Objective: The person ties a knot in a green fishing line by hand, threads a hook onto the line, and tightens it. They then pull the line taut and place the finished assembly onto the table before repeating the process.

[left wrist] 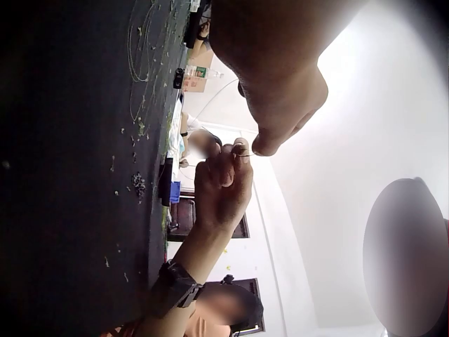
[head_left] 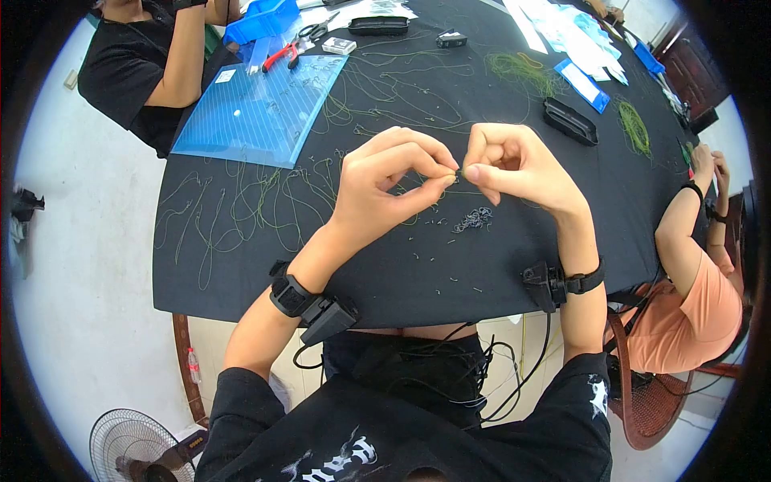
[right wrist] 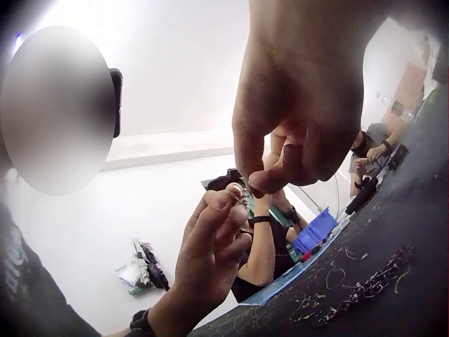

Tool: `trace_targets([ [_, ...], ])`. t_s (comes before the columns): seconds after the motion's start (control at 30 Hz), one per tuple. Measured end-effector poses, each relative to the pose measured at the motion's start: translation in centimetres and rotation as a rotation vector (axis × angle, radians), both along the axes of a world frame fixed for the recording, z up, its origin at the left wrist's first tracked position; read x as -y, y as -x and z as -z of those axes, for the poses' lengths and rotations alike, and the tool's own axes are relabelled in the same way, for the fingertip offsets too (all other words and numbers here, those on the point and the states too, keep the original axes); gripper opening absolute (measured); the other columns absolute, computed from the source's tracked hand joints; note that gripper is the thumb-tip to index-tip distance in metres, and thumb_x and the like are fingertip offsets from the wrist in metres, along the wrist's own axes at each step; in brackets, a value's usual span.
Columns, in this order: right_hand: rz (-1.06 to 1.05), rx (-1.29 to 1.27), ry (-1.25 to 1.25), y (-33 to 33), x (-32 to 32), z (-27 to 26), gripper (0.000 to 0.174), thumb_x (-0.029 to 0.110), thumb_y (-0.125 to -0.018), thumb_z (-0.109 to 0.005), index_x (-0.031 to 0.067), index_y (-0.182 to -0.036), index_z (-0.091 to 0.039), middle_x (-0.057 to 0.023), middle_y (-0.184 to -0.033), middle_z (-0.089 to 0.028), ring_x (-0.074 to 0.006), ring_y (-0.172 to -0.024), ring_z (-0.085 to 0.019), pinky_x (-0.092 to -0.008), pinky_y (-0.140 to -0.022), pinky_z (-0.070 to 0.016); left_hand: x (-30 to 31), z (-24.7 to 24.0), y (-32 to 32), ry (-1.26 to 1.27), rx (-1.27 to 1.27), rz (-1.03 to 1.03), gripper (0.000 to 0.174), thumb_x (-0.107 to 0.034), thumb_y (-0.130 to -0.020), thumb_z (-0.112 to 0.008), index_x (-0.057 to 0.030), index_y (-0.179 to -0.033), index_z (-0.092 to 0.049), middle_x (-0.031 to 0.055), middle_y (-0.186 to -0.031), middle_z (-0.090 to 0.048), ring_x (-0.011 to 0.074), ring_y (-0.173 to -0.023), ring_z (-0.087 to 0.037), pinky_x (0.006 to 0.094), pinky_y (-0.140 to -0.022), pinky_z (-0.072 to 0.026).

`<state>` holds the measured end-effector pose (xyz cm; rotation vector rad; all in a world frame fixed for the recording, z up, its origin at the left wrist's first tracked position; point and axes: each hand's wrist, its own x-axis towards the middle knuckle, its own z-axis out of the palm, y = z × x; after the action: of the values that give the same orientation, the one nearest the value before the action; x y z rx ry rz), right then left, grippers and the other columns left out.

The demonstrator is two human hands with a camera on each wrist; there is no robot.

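Above the black-covered table, my left hand (head_left: 385,181) and right hand (head_left: 526,169) meet fingertip to fingertip. Between them is a tiny dark hook (head_left: 458,173), pinched by thumb and forefinger on both sides; the fingers mostly cover it. A thin curved bit of the hook (left wrist: 243,154) shows at the fingertips in the left wrist view. Just below the right hand lies a small heap of dark metal hooks (head_left: 474,219), with a few loose bits scattered around it. Long green fishing lines (head_left: 241,205) spread over the cloth to the left.
A blue clear folder (head_left: 261,104) lies at the left, with red-handled pliers (head_left: 281,56) and a blue bin (head_left: 261,20) behind. Black cases (head_left: 570,122) and coils of green line (head_left: 634,127) sit at the right. Other people are seated on both sides.
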<state>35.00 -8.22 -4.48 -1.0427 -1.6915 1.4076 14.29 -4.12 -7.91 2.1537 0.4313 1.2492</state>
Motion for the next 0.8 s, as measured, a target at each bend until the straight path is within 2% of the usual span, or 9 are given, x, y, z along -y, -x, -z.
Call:
trace_targets([
  [0.17,0.053,0.027,-0.043,0.4,-0.4,0.8,0.014,0.015,-0.086,-0.061,0.0017,-0.083,-0.057,0.0002,-0.065,-0.056,-0.0053,-0.058,-0.051,-0.0199,-0.053,-0.0396,0.1,0.0,0.0,0.064,0.031,0.000,0.011,0.001,-0.069,-0.071,-0.0066,-0.072,-0.065,0.0010,-0.085,-0.065,0.0040,-0.064,-0.050,0.0188,-0.045,-0.0312],
  [0.27,0.044,0.007,-0.050,0.6,-0.3,1.0,0.015,0.017,-0.086,-0.061,0.0019,-0.083,-0.058,0.0011,-0.065,-0.056,-0.0051,-0.057,-0.049,-0.0198,-0.052,-0.0383,0.3,0.0,0.1,0.119,0.011,-0.037,0.010,0.001,-0.069,-0.071,-0.0065,-0.072,-0.065,0.0002,-0.086,-0.065,0.0028,-0.065,-0.050,0.0184,-0.045,-0.0320],
  [0.43,0.088,-0.001,-0.044,0.3,-0.3,0.7,0.016,0.018,-0.085,-0.062,0.0025,-0.082,-0.058,0.0021,-0.063,-0.055,-0.0042,-0.056,-0.047,-0.0190,-0.050,-0.0354,0.1,-0.1,0.0,0.035,0.034,-0.054,0.009,-0.001,-0.069,-0.071,-0.0073,-0.070,-0.065,-0.0013,-0.090,-0.066,0.0028,-0.066,-0.050,0.0174,-0.045,-0.0336],
  [0.53,0.119,-0.025,-0.079,0.6,-0.3,0.9,0.019,0.019,-0.085,-0.063,0.0041,-0.077,-0.054,0.0043,-0.054,-0.048,-0.0018,-0.047,-0.039,-0.0182,-0.045,-0.0269,0.1,-0.1,0.0,0.027,0.032,-0.054,0.008,-0.002,-0.070,-0.071,-0.0079,-0.069,-0.065,-0.0016,-0.092,-0.067,0.0033,-0.067,-0.051,0.0170,-0.046,-0.0347],
  [0.8,0.099,-0.035,-0.070,0.5,-0.3,1.1,0.021,0.020,-0.084,-0.063,0.0045,-0.076,-0.052,0.0045,-0.053,-0.046,-0.0021,-0.047,-0.038,-0.0183,-0.045,-0.0258,0.1,-0.1,0.0,0.018,0.029,-0.062,0.009,-0.002,-0.070,-0.071,-0.0082,-0.069,-0.064,-0.0014,-0.091,-0.066,0.0042,-0.068,-0.052,0.0174,-0.047,-0.0358],
])
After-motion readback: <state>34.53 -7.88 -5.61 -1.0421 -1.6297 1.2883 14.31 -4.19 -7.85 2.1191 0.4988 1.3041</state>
